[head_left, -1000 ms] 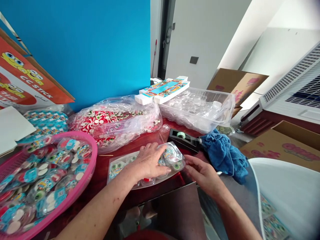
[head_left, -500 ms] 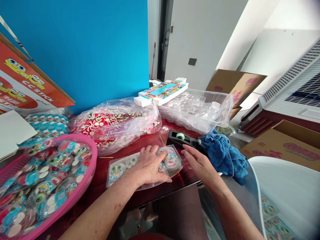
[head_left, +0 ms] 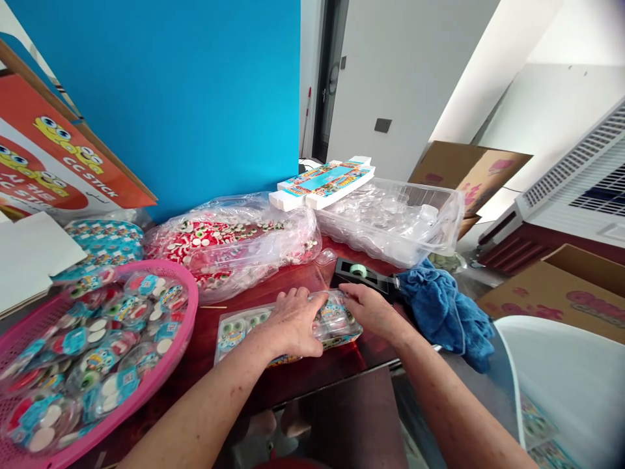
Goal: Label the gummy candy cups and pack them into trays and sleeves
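Observation:
A low printed display box point(head_left: 344, 335) sits near the table's front edge, filled with clear-lidded candy packs point(head_left: 233, 330) showing green-eyed pieces. Clear plastic lies over its top. My left hand point(head_left: 295, 322) presses down on the middle of the packs, fingers spread, hiding part of them. At the box's right end, my right hand point(head_left: 368, 309) has its fingers closed on the far corner; the exact edge they grip is partly hidden. Just behind that hand stands a black tape dispenser point(head_left: 364, 272) with a pale green roll.
On the left, a pink basket point(head_left: 193, 306) holds many candy packs. Behind are a clear bag of red and white candies point(head_left: 229, 244) and a plastic bin point(head_left: 454, 208) of clear shells, with a flat printed box point(head_left: 325, 181) across its edge. A blue towel point(head_left: 444, 309) lies right.
My right hand has moved left onto the box's right end and its fingers have closed. The box's printed near side now shows at the right. My left hand remains on top.

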Motion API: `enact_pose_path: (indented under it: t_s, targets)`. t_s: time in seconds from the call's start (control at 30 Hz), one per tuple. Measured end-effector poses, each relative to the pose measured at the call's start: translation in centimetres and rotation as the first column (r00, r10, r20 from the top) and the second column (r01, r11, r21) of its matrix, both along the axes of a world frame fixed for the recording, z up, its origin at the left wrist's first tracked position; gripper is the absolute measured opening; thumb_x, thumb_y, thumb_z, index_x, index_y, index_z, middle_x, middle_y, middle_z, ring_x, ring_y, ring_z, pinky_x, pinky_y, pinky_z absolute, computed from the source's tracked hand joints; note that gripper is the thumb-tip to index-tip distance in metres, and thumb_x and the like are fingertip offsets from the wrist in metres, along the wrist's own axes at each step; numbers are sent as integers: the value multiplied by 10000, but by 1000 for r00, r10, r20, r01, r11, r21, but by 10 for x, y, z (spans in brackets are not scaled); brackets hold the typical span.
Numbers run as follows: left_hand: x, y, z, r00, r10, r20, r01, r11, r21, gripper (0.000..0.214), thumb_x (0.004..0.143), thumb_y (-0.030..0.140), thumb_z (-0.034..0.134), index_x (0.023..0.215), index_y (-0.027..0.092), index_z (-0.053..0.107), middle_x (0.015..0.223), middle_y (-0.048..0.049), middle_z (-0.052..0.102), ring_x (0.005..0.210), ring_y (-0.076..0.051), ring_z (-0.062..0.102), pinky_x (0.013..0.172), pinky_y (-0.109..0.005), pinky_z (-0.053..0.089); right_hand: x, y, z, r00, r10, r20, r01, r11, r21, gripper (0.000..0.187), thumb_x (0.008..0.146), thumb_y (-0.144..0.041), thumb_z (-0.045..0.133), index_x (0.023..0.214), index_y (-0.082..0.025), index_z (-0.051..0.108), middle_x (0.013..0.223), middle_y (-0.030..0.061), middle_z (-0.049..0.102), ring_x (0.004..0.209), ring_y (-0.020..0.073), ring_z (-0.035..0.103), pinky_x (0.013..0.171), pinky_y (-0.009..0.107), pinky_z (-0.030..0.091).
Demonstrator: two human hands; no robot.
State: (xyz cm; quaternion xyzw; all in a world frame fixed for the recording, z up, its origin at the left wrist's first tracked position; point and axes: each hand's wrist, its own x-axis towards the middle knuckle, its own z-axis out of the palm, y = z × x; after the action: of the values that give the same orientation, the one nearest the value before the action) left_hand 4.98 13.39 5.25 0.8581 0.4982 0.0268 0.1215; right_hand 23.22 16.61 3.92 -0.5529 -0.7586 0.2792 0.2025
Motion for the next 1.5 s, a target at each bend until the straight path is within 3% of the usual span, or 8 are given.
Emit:
enact_pose_path:
  t_s: [0.4, 0.67, 0.8, 0.9, 1.0, 1.23, 1.37, 1.5]
  targets:
    - [-6, -1, -3, 999, 41, -33, -43, 997, -65, 953, 475, 467, 638, 1336, 258, 288, 1084, -82, 476, 954, -277, 473, 822, -408, 390, -1, -4, 5, 994, 107, -8, -107, 992, -64, 176, 721, -144, 446, 719, -152, 622, 667, 11, 629, 626, 136, 536, 550, 206, 372]
    - [-4, -5, -2, 991, 32, -132, -40, 998, -54, 1011, 491, 560, 602, 1382, 286, 211, 1131, -107, 465, 988, -306, 461, 812, -473, 381, -5, -6, 6, 992, 103, 68, -100, 993, -59, 352, 768, -180, 450, 1079, -168, 617, 925, 77, 654, 849, 196, 582, 771, 282, 424]
    - [-4, -6, -6, 996, 77, -50, -79, 996, -40, 1017, 491, 519, 617, 1380, 266, 194, 1160, -102, 467, 1032, -307, 449, 866, -478, 357, -18, -24, 16, 981, 82, 175, -70, 995, -76, 667, 744, -373, 570, 1348, -170, 374, 1334, 179, 383, 1178, 307, 430, 945, 404, 346]
    - [-6, -6, -8, 994, 107, 2, -107, 992, -60, 1056, 499, 489, 626, 1395, 248, 122, 1185, -106, 468, 1055, -305, 450, 897, -474, 341, -22, -41, 19, 977, 67, 204, -46, 993, -106, 776, 713, -414, 603, 1392, -215, 286, 1450, 171, 166, 1302, 348, 246, 989, 453, 297]
    - [-8, -5, -5, 995, 88, 46, -84, 992, -91, 1102, 482, 485, 654, 1399, 270, 81, 1222, -103, 454, 1078, -315, 448, 904, -477, 340, -17, -54, 8, 992, 42, 120, -30, 994, -104, 796, 698, -391, 605, 1393, -184, 276, 1464, 178, 122, 1336, 319, 170, 1012, 440, 286]
    - [-14, -3, 2, 995, 54, 81, -42, 989, -140, 1083, 503, 464, 669, 1400, 286, 87, 1252, -90, 440, 1106, -310, 448, 911, -446, 350, -24, -72, -41, 954, -260, -153, 265, 964, 12, 707, 699, -314, 542, 1357, -188, 318, 1427, 149, 199, 1314, 281, 241, 1022, 438, 306]
    - [-16, -5, 5, 999, -7, 48, 13, 992, -128, 1070, 467, 549, 685, 1377, 289, 188, 1289, -97, 409, 1135, -343, 412, 926, -487, 326, -32, -76, -52, 925, -296, -237, 326, 940, 101, 667, 716, -331, 534, 1336, -196, 329, 1373, 145, 282, 1264, 287, 312, 1006, 482, 312]
    - [-18, -4, 10, 991, -25, 130, 45, 988, -149, 851, 590, 481, 630, 1338, 262, 287, 1286, -89, 438, 1143, -306, 428, 944, -458, 334, -33, -78, -52, 920, -265, -288, 347, 893, 288, 627, 766, -399, 542, 1324, -199, 337, 1320, 142, 359, 1229, 287, 354, 993, 489, 333]
